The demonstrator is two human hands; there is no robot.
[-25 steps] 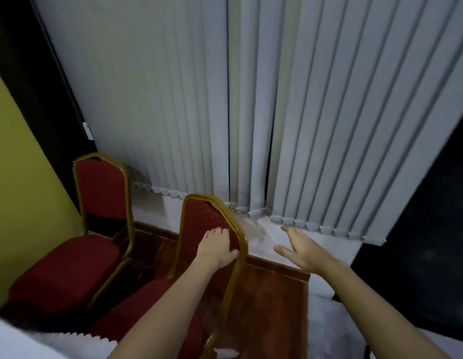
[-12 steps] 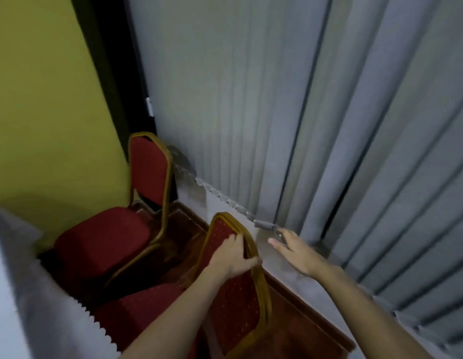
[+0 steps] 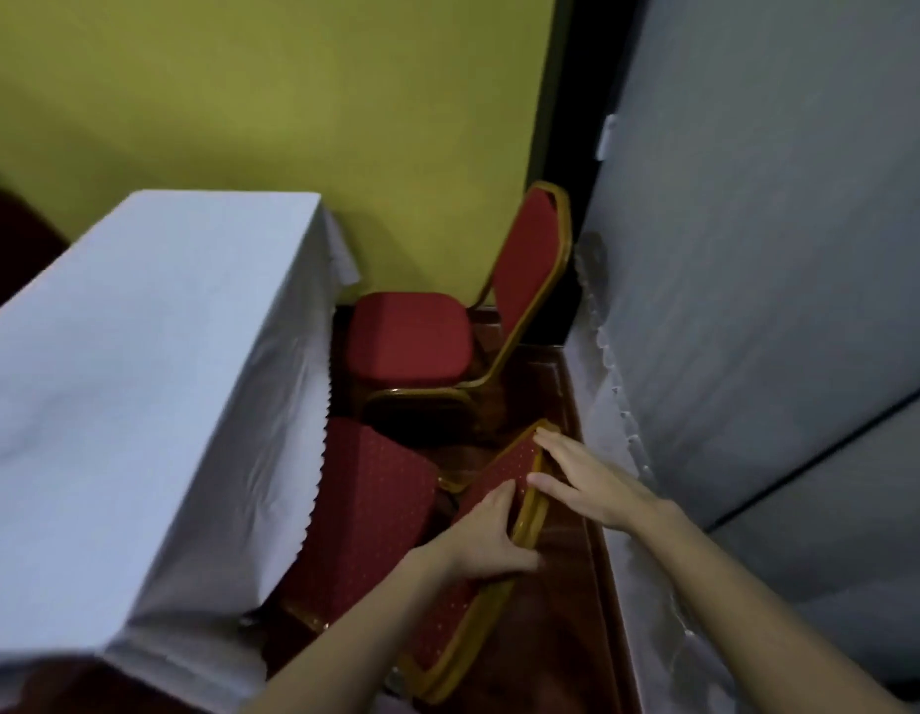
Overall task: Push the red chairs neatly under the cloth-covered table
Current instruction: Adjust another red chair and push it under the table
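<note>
Two red chairs with gold frames stand beside a table under a white cloth [image 3: 138,353]. The near chair [image 3: 375,502] has its dotted seat partly beneath the cloth's edge. My left hand [image 3: 486,533] grips the top of its backrest, fingers on the front face and thumb around the gold rim. My right hand [image 3: 581,476] lies flat with spread fingers on the rear edge of that same backrest top. The far chair [image 3: 411,342] stands in the corner, its seat out beside the table end and its backrest close to the blinds.
A yellow wall [image 3: 293,95] closes the far side. Grey vertical blinds [image 3: 756,249] run along the right, close to the chair backs. A narrow strip of dark wooden floor [image 3: 556,584] lies between the chairs and the blinds.
My view has swung left, bringing the table into sight. My right hand has come onto the near chair's backrest, where it hovered beside it before. My left hand keeps its grip on the backrest top.
</note>
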